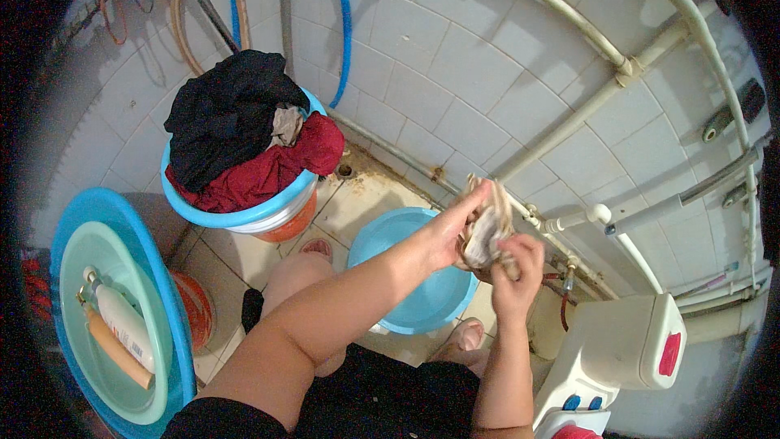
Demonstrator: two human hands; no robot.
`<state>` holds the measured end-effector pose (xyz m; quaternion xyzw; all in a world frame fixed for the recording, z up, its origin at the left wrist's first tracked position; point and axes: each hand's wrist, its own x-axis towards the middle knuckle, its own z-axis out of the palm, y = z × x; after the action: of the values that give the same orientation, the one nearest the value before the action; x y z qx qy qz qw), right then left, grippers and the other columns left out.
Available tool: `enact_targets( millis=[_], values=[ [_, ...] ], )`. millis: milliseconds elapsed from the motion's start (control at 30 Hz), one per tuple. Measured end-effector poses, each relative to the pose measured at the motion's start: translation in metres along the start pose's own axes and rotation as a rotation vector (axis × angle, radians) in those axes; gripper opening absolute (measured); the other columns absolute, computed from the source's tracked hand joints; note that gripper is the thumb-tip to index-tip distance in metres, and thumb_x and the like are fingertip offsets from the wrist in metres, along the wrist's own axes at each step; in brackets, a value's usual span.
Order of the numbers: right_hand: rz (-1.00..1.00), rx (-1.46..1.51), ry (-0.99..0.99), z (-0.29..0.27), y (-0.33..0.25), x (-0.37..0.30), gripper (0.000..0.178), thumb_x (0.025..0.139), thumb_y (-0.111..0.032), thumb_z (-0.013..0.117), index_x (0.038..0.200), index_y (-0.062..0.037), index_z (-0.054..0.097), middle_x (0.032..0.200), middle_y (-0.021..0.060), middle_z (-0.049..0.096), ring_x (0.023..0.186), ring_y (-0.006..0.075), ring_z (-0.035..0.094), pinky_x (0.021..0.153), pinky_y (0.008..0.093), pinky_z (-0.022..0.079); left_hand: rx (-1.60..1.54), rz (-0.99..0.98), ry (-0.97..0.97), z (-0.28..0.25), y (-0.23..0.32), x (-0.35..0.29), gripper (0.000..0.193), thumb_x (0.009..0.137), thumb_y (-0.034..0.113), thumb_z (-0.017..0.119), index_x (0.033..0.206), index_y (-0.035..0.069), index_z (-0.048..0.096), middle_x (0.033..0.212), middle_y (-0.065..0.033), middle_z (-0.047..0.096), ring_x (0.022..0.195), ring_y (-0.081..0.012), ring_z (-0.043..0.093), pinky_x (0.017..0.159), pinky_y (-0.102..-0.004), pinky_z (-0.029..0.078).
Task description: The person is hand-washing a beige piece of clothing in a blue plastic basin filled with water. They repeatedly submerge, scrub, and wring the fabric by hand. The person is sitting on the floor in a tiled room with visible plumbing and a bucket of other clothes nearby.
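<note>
Cloth: a pale beige and grey cloth (486, 237), crumpled into folds, held up between the two hands, over the right-hand rim of the light blue basin (380, 240) and near the tiled wall (479, 73).
Handling: it looks light, limp and soft, with little to break; if wet, it would probably be heavier and slicker, though wetness cannot be told here.
Where to hold: the gathered folds at its upper left and lower right would likely give the firmest grip, since a loose single layer could slip.
Left hand: the left hand (455, 232) is closed around the cloth's left side, gripping a bunch of folds near the top; some fingers are hidden behind the fabric.
Right hand: the right hand (517, 270) has its fingers curled in, pinching the lower right end; the exact finger contact is too blurred to tell.
Cloth to hands: it touches both, lying just right of the left hand and just above and left of the right.
Laundry tub: at upper left, a blue-rimmed tub (213, 219) bears a heaped black garment (223, 114) and a dark red garment (272, 172), well apart from the hands.
Nested basins: at far left, a pale green basin (80, 264) sits within a larger blue basin (67, 219), with a white bottle (126, 321) inside.
</note>
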<state>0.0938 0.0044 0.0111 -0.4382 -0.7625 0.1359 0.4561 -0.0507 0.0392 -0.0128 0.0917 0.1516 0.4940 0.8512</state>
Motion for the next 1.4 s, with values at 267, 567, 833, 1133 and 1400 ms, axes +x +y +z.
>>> enact_targets(
  millis=[267, 567, 833, 1133, 1400],
  values=[
    [-0.498, 0.007, -0.161, 0.031, -0.048, -0.029, 0.024, 0.059, -0.001, 0.071, 0.072, -0.0082, 0.052, 0.072, 0.0049, 0.053, 0.07, 0.0244, 0.051, 0.064, 0.0367, 0.04, 0.158, -0.083, 0.071, 0.007, 0.004, -0.005, 0.023, 0.081, 0.033, 0.059, 0.08, 0.011, 0.056, 0.067, -0.0009, 0.056, 0.057, -0.0106, 0.053, 0.053, -0.0239, 0.045],
    [0.116, -0.024, 0.207, 0.03, -0.004, -0.005, 0.026, 0.072, 0.002, 0.06, 0.061, -0.0049, 0.037, 0.054, 0.0069, 0.044, 0.05, 0.0148, 0.042, 0.047, 0.026, 0.035, -0.121, 0.181, 0.417, 0.016, -0.061, -0.019, 0.016, 0.078, 0.024, 0.053, 0.087, 0.011, 0.049, 0.074, -0.0007, 0.05, 0.063, -0.0123, 0.05, 0.056, -0.0269, 0.043],
    [0.078, 0.013, 0.18, 0.035, -0.012, -0.011, 0.022, 0.073, 0.0, 0.059, 0.063, -0.0065, 0.04, 0.063, 0.0064, 0.052, 0.055, 0.0186, 0.052, 0.053, 0.0279, 0.042, -0.053, 0.12, 0.424, 0.017, -0.046, -0.024, 0.017, 0.077, 0.023, 0.053, 0.087, 0.01, 0.05, 0.072, -0.0039, 0.051, 0.062, -0.0143, 0.052, 0.056, -0.0269, 0.042],
    [1.199, 1.532, 0.026, 0.023, -0.001, -0.013, 0.043, 0.084, -0.042, 0.05, 0.11, -0.0073, 0.052, 0.102, 0.01, 0.059, 0.094, 0.0244, 0.056, 0.082, 0.0359, 0.046, -0.217, 0.257, 0.251, 0.008, -0.024, -0.016, 0.012, 0.074, 0.02, 0.053, 0.075, 0.009, 0.05, 0.07, -0.0035, 0.05, 0.063, -0.017, 0.052, 0.06, -0.0299, 0.045],
    [0.897, 1.248, 0.163, 0.011, 0.007, -0.007, 0.038, 0.081, -0.024, 0.058, 0.112, -0.0051, 0.049, 0.105, 0.0087, 0.057, 0.096, 0.0245, 0.054, 0.087, 0.0363, 0.042, -0.015, 0.285, 0.277, 0.01, -0.021, -0.011, 0.022, 0.08, 0.03, 0.052, 0.074, 0.008, 0.051, 0.078, -0.0054, 0.057, 0.076, -0.02, 0.056, 0.074, -0.0329, 0.046]
  ],
)
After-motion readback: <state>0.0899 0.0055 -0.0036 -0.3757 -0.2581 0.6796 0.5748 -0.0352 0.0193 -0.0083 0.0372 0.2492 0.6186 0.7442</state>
